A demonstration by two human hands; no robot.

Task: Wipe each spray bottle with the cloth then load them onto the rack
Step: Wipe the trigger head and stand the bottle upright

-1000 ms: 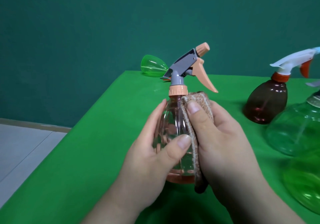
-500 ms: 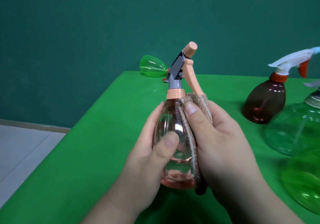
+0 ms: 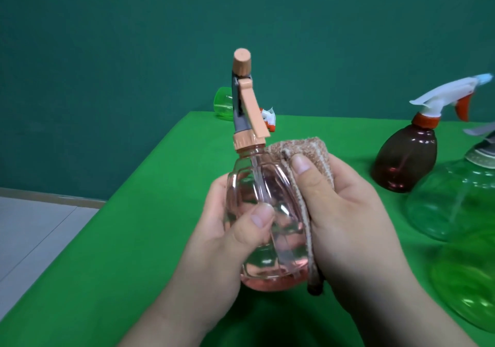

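A clear pink spray bottle (image 3: 270, 228) with a peach and grey trigger head is held upright above the green table (image 3: 134, 226). My left hand (image 3: 227, 242) grips its left side, thumb across the front. My right hand (image 3: 345, 212) presses a tan knitted cloth (image 3: 308, 153) against the bottle's right side and shoulder. The trigger nozzle points toward me. A brown spray bottle (image 3: 404, 159) with a white and orange head stands to the right. Two clear green bottles (image 3: 452, 199) (image 3: 471, 279) stand at the right edge.
Another green bottle (image 3: 223, 104) lies on its side at the table's far edge, behind the held bottle. The table's left edge drops to a pale tiled floor (image 3: 29, 228). A dark teal wall is behind. No rack is in view.
The pink bottle has turned in my hands, so its trigger head swung from pointing right to pointing toward me. The cloth stays pressed on its right side.
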